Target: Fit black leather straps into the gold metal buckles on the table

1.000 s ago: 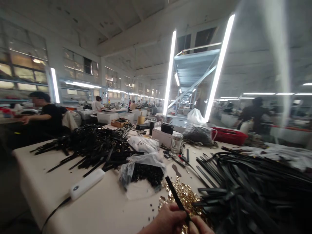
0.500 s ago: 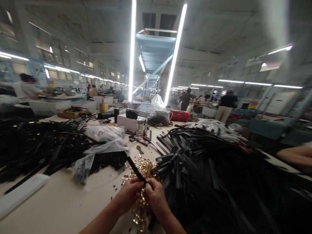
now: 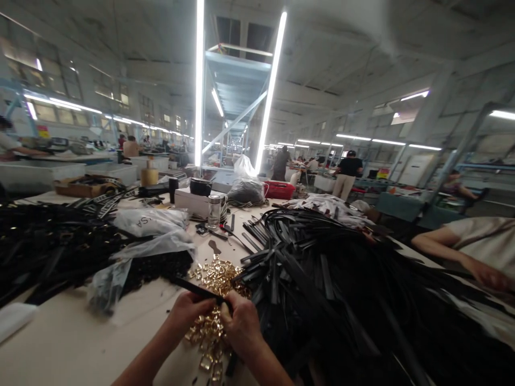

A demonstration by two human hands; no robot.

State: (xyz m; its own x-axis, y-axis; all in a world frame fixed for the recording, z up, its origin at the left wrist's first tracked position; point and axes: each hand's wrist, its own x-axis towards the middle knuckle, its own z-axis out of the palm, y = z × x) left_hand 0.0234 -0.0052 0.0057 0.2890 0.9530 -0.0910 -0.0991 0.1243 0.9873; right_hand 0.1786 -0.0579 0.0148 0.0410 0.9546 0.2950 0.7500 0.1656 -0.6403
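Note:
My left hand (image 3: 189, 312) and my right hand (image 3: 240, 326) are closed together on one black strap (image 3: 193, 287) that sticks out to the left above a heap of small gold metal buckles (image 3: 213, 279). More buckles (image 3: 209, 343) lie under my hands on the pale table (image 3: 72, 343). A large pile of black straps (image 3: 341, 289) lies just right of my right hand.
A clear bag of small black parts (image 3: 148, 265) and another strap heap (image 3: 44, 246) lie at left. A glass jar (image 3: 214, 210), boxes, bags and a red basket (image 3: 279, 189) stand further back. A co-worker's arm (image 3: 462, 254) rests at right. Other people work at distant tables.
The view has swung right and down, bringing both hands fully into sight. The strap has tipped from pointing up-left to lying nearly level. A co-worker's arm has come into view at right.

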